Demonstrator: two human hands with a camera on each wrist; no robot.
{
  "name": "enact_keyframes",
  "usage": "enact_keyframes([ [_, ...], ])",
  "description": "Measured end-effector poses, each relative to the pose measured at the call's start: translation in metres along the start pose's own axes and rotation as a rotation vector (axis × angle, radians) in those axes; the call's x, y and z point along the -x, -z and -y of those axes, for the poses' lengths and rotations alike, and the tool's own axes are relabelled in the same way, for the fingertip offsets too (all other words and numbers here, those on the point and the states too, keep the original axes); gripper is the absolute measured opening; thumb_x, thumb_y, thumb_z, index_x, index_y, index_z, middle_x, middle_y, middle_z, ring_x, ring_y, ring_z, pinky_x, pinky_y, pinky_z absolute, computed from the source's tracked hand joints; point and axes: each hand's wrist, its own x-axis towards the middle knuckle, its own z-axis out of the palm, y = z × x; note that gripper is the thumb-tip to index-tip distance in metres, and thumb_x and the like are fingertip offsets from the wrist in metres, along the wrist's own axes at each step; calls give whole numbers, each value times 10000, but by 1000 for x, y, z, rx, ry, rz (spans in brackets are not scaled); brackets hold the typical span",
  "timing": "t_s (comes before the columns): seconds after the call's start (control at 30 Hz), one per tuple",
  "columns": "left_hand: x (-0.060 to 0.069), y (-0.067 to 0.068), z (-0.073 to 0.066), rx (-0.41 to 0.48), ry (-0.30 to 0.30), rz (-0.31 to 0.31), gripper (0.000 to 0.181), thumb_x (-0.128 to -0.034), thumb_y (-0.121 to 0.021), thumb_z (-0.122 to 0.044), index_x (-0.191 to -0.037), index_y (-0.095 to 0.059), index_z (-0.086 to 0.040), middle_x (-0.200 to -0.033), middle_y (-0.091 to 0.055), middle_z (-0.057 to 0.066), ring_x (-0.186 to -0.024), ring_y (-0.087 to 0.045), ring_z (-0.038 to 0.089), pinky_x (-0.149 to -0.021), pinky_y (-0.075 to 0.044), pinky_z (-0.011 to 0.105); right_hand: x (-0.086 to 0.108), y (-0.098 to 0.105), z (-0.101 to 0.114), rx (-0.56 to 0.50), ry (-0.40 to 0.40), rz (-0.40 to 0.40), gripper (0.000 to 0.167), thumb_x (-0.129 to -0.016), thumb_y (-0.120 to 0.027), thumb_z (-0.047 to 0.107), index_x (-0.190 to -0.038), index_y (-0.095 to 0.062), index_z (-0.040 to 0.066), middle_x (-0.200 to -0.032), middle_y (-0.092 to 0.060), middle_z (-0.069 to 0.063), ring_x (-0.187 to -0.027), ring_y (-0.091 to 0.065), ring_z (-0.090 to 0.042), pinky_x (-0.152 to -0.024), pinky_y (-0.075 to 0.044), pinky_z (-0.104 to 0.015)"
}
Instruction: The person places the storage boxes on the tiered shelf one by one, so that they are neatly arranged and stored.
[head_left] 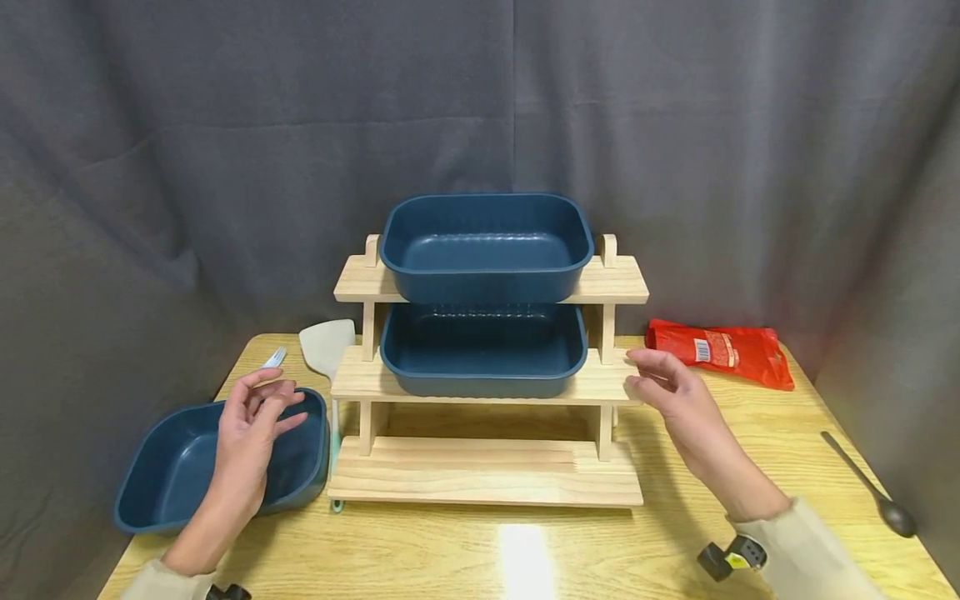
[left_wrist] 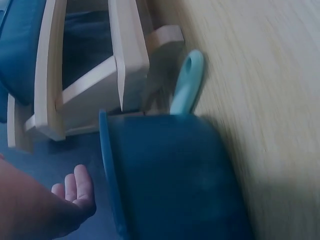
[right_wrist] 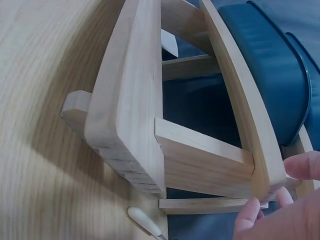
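Note:
My left hand hovers over the blue bin on the left, fingers loosely bent and holding nothing. In the left wrist view this hand shows beside the bin's wall. At the right end of the wooden three-tier rack's middle shelf is my right hand, thumb and index finger apart. The right wrist view has its fingertips around the shelf end; whether they touch it I cannot tell. Blue bins stand on the top and middle tiers.
A spatula lies between the left bin and the rack, its turquoise handle on the table. Near it is a light-coloured fork. At right lie a red packet and a black spoon. Grey curtains surround the table.

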Motion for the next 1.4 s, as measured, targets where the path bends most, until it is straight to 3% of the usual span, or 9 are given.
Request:
enact_keyframes([
  [0.2,-1,20,-3,36,-17,-16,262,-1114,-640,-102,-1360,-551,-82,-1190,-680,42,-1039,-736,163,-824,-624,278,0,1,-6,-49,-35,41,374,-1103,-661,145,-1458,-578,65,-1323,-525,-24,-1179,-494,-199,-976,-469,-235],
  [0.43,-2,43,-7,66,-16,-68,238,-1118,-619,-75,-1346,-552,-92,-1175,-651,42,-1027,-746,161,-803,-623,267,3,4,-6,-176,-57,70,300,-1105,-663,119,-1399,-627,162,-1277,-527,-21,-1148,-521,-187,-947,-566,-274],
  [0.8,-4,72,-13,140,-40,-87,252,-1130,-566,-32,-1380,-542,-61,-1220,-665,71,-1004,-758,153,-779,-631,280,0,9,-11,-265,-6,138,312,-1101,-614,23,-1391,-619,136,-1204,-514,-59,-1029,-622,-148,-938,-607,-343],
  [1.1,-4,97,-14,203,-34,-152,250,-1121,-603,-40,-1366,-554,-57,-1194,-677,68,-988,-767,163,-758,-632,284,-4,11,-11,-300,-18,180,313,-1101,-612,12,-1396,-589,115,-1175,-515,-57,-1011,-635,-140,-940,-609,-350],
  [1.4,-5,128,-14,116,-10,-271,253,-1122,-618,-80,-1370,-580,-50,-1194,-653,50,-960,-747,140,-724,-617,241,-6,7,-13,-330,-20,190,319,-1095,-611,-11,-1396,-588,94,-1256,-475,-88,-979,-664,-125,-935,-610,-361],
])
